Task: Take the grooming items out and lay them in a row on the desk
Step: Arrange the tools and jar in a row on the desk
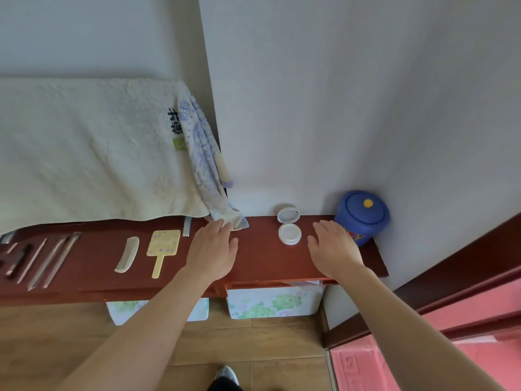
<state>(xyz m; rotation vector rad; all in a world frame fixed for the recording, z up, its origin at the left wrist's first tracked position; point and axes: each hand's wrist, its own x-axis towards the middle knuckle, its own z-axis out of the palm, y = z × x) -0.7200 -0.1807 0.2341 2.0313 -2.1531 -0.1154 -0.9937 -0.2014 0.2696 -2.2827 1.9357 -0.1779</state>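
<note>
Both hands are palm-down with fingers straight and spread, holding nothing: the left hand and the right hand over the red-brown desk. An open white compact sits at the right hand's 10 o'clock, and a blue lidded jar at its 2 o'clock. At the left hand's 9 o'clock, a yellow hand mirror, a comb and slim metal tools lie in a row.

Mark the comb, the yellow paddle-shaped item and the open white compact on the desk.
comb (127, 254): head view, on the middle of its curved spine.
yellow paddle-shaped item (164, 242): head view, on the centre of its square head.
white compact (289, 234): head view, on the round base, below the raised lid.
</note>
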